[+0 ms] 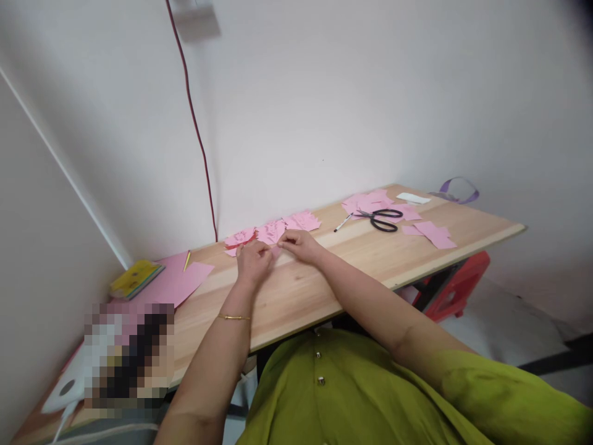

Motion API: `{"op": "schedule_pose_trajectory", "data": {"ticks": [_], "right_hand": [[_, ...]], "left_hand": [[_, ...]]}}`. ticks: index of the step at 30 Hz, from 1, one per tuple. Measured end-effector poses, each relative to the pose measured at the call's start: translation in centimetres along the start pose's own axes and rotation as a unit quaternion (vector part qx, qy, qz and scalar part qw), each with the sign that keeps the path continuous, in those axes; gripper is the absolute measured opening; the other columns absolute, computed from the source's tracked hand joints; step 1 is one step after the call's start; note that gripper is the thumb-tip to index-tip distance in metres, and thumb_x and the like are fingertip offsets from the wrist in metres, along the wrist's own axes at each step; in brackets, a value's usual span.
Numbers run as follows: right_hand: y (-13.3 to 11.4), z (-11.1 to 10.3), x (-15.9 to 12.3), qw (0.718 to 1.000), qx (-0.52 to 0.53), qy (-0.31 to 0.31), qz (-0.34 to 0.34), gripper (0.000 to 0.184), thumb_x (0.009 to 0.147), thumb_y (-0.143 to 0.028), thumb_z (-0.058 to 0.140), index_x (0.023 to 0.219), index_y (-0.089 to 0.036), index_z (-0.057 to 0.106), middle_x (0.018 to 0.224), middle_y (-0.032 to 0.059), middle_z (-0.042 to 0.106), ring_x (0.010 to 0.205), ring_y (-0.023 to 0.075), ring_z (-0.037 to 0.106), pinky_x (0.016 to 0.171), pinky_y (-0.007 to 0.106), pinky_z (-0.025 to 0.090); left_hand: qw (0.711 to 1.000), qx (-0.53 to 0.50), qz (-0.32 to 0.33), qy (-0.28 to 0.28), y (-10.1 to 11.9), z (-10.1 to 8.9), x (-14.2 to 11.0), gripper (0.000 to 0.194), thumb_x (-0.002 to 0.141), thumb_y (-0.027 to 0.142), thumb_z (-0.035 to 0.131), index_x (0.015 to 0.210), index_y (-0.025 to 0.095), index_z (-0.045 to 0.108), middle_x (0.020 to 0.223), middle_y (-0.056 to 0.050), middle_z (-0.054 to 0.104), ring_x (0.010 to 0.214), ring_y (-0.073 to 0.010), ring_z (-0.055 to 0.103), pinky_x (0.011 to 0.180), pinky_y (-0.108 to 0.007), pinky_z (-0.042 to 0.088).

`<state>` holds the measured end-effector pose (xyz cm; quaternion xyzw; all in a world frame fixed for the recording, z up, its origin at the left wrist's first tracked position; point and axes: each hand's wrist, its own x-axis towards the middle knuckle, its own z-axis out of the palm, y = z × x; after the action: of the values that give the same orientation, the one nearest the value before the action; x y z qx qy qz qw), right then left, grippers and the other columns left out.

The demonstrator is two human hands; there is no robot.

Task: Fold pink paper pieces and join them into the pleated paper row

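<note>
My left hand [254, 262] and my right hand [304, 246] are close together over the wooden table [301, 284]. A small piece of pink paper [275, 252] shows between their fingertips, partly covered by them. Both hands are closed in a pinch on it, one at each side. Just behind them lies a row of pink cut-out papers [302, 220] with ragged edges and darker markings. A strip of red shows among those on the left, next to my left hand.
To the right lie black-handled scissors [383, 220], a marker pen [343, 222], loose pink paper pieces [435, 235] and a white slip [414, 198]. At the left are larger pink sheets [188, 281], a yellow pencil [187, 260] and a yellow packet [136, 279]. A red stool [458, 290] stands below.
</note>
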<state>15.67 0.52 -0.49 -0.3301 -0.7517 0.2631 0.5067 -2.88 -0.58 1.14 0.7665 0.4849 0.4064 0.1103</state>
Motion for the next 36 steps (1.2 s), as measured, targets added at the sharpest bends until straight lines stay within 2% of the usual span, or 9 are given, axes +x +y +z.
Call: {"op": "schedule_pose_trajectory", "data": {"ticks": [4,11,14,17,20,24,29,32,36], "right_hand": [[0.3,-0.6,0.1,1.0,0.004,0.013,0.019,0.018,0.08,-0.033,0.06,0.074,-0.017,0.066,0.076,0.003,0.063,0.075,0.0159,0.055,0.073,0.028,0.041],[0.7,-0.9,0.1,0.999,0.022,0.015,0.047,0.02,0.079,-0.035,0.06,0.073,-0.017,0.065,0.075,0.0023,0.062,0.075,0.0156,0.055,0.073,0.028,0.042],[0.8,-0.8,0.2,0.998,0.03,0.015,0.055,0.02,0.078,-0.036,0.061,0.073,-0.017,0.065,0.075,0.0022,0.062,0.075,0.0155,0.055,0.073,0.028,0.041],[1.0,-1.3,0.2,0.997,0.027,0.035,0.07,0.021,0.078,-0.037,0.061,0.073,-0.017,0.065,0.076,0.0021,0.063,0.077,0.0159,0.055,0.074,0.028,0.041],[1.3,-1.9,0.2,0.993,0.034,0.071,0.09,0.023,0.077,-0.039,0.061,0.074,-0.017,0.064,0.077,0.002,0.063,0.077,0.0158,0.055,0.075,0.028,0.041],[1.4,-2.1,0.3,0.991,0.043,0.078,0.095,0.024,0.076,-0.041,0.062,0.074,-0.017,0.064,0.076,0.0018,0.063,0.076,0.0156,0.054,0.074,0.028,0.041],[1.3,-1.5,0.2,0.993,0.053,0.054,0.091,0.024,0.076,-0.04,0.063,0.074,-0.016,0.066,0.078,0.0022,0.064,0.078,0.0161,0.056,0.076,0.029,0.042],[1.3,-1.4,0.2,0.993,0.067,0.027,0.097,0.025,0.077,-0.041,0.063,0.078,-0.016,0.068,0.08,0.0026,0.066,0.081,0.0169,0.058,0.077,0.029,0.043],[1.2,-1.6,0.1,0.993,0.053,0.029,0.097,0.026,0.08,-0.037,0.061,0.093,-0.018,0.072,0.096,0.0057,0.07,0.092,0.0184,0.06,0.084,0.032,0.044]], "left_hand": [[0.999,0.048,-0.015,-0.006,-1.2,-0.6,0.2,0.015,0.07,0.021,0.056,0.067,0.021,0.071,0.075,-0.006,0.07,0.073,-0.0222,0.059,0.075,-0.033,0.042],[0.998,-0.018,-0.054,0.006,-2.4,-1.3,0.5,0.013,0.066,0.023,0.059,0.065,0.02,0.072,0.066,-0.005,0.068,0.064,-0.0198,0.056,0.063,-0.029,0.038],[0.997,-0.022,-0.068,0.011,-2.2,-1.8,0.5,0.012,0.065,0.022,0.059,0.06,0.02,0.07,0.062,-0.004,0.066,0.062,-0.0187,0.054,0.062,-0.029,0.038],[0.991,-0.06,-0.104,0.049,-2.1,-2.3,0.6,0.01,0.066,0.022,0.062,0.064,0.02,0.071,0.069,-0.003,0.069,0.068,-0.0191,0.058,0.068,-0.029,0.042],[0.97,-0.183,-0.138,0.083,-2.1,-2.4,0.6,0.014,0.065,0.026,0.068,0.076,0.018,0.074,0.081,-0.005,0.072,0.081,-0.0198,0.061,0.076,-0.029,0.045],[0.919,-0.346,-0.185,0.031,-1.8,-1.4,0.2,0.039,0.061,0.032,0.079,0.095,0.016,0.073,0.088,-0.006,0.07,0.078,-0.0152,0.061,0.074,-0.027,0.047],[0.88,-0.414,-0.229,0.045,-0.9,-0.1,0.1,0.026,0.058,0.031,0.081,0.075,0.014,0.071,0.064,0.001,0.062,0.056,-0.0071,0.052,0.062,-0.022,0.046],[0.854,-0.458,-0.242,0.048,-0.5,-0.1,0.2,0.026,0.058,0.03,0.081,0.072,0.015,0.066,0.056,0.003,0.058,0.05,-0.0063,0.051,0.057,-0.021,0.046],[0.859,-0.445,-0.244,0.073,-0.5,0.0,0.2,0.025,0.063,0.033,0.077,0.072,0.016,0.061,0.056,0.002,0.061,0.052,-0.0104,0.059,0.061,-0.025,0.051]]}}
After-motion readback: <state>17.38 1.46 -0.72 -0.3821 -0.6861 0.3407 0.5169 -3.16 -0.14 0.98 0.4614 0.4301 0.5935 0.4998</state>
